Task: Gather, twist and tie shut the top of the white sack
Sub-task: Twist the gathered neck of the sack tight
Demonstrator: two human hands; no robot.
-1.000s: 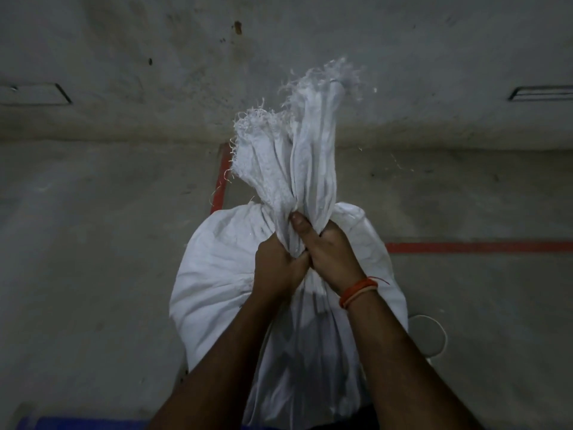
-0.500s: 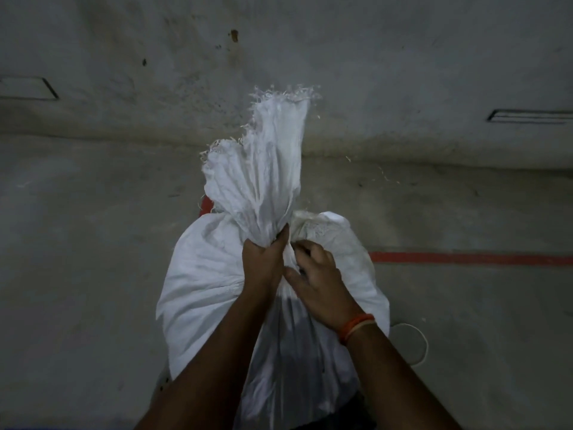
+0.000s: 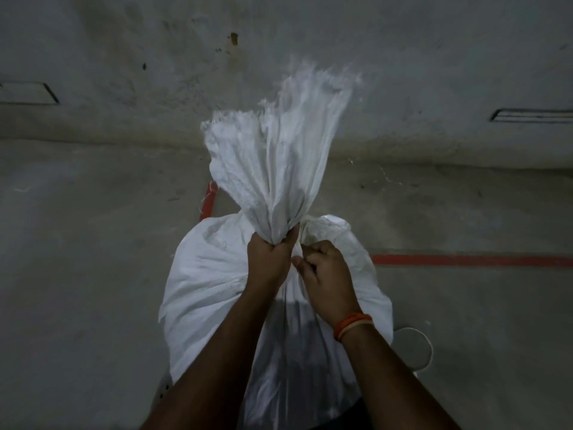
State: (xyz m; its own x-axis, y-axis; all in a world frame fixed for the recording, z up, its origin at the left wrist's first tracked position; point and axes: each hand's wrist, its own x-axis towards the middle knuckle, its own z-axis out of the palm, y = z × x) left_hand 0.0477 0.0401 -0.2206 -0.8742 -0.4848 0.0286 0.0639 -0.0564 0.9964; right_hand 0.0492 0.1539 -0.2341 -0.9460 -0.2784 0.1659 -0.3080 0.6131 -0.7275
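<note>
Head view, looking down past two bare forearms. At the centre, the left hand (image 3: 269, 259) is clenched in a fist around the gathered neck of a white sack (image 3: 214, 283), fingers wrapped fully round the bunched cloth. Just beside it, touching the same neck from the right, the right hand (image 3: 325, 274) has its fingers curled in, pinching the cloth just under the left fist; whether a cord lies between its fingers cannot be told. An orange band (image 3: 352, 324) circles the right wrist.

Above the left fist the loose top of the sack fans out, pointing up and away from the person, leaning slightly to the right. Its frayed edge is blurred at the tip. Below the hands the full, rounded body of the sack stands upright on a grey floor (image 3: 93, 274), its long axis running from the person's feet up toward the fist.

On the floor, a red line (image 3: 471, 260) runs from behind the sack to the right edge, and a second short red line (image 3: 208, 201) shows behind the sack on the left. A thin white loop (image 3: 428, 342) lies on the floor just beside the sack's lower right. A stained grey wall (image 3: 279, 41) rises at the floor's far edge.
</note>
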